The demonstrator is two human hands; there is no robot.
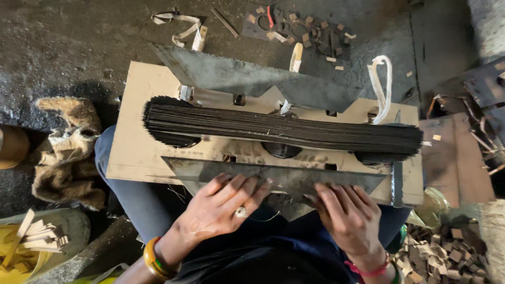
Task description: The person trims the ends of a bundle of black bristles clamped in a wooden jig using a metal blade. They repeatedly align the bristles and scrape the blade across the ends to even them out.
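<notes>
Both hands, left hand (223, 208) and right hand (350, 213), are pressing flat, fingers spread, on near metal plate (273, 179); nothing clamped. Just beyond, bundle of thin dark sticks (284, 129) is probably light, loose, brittle: better gripping whole bundle near middle.

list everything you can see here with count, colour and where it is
thin sticks bundle: one, black, lying across the board's middle
board: one, tan, on the lap
metal plates: two, dark grey, one either side of the bundle
cloth ties: several, white, far side of the board
rag: one, brown, floor at left
sack: one, yellow, lower left
cardboard scraps: many, brown, lower right
left hand: on the near plate, ring and bangles
right hand: on the near plate
</notes>
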